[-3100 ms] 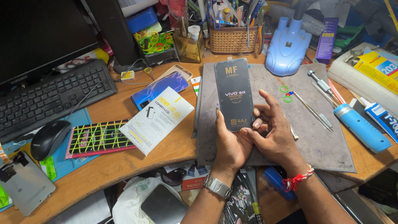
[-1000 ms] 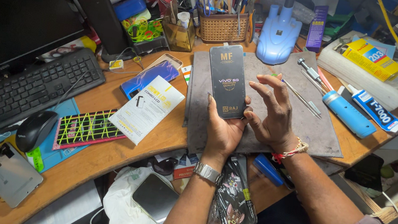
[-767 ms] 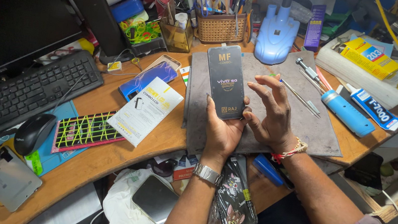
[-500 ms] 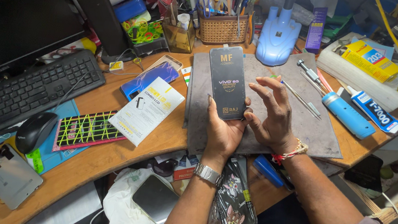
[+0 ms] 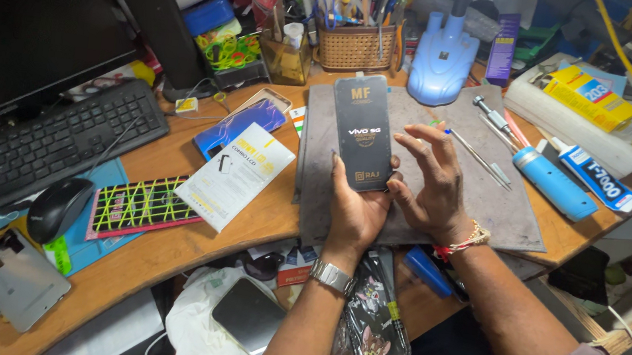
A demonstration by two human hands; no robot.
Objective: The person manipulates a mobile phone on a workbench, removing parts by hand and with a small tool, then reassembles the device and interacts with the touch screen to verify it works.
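The wooden table (image 5: 162, 251) is crowded. At its left stand a dark monitor (image 5: 22, 21) and a black keyboard (image 5: 38, 147), with a black mouse (image 5: 57, 208) just in front. A grey mat (image 5: 483, 190) covers the middle of the table, and a blue lamp base (image 5: 442, 64) sits at its far edge beside a wicker basket (image 5: 356, 46) full of pens. A blue tube (image 5: 555, 183) lies at the mat's right edge, and thin metal tools (image 5: 479, 153) lie on the mat itself.

Above the mat, the left hand (image 5: 356, 210) holds a flat black packet (image 5: 362, 131) upright from below. Its grip is closed on the packet's lower end, thumb on the left edge and palm behind. The right hand (image 5: 436, 184) is beside the packet, fingers spread and loosely curled. Its thumb is near the packet's lower right corner; whether it touches cannot be told. A white leaflet (image 5: 236, 176) and a blue phone (image 5: 238, 124) lie left of the mat.
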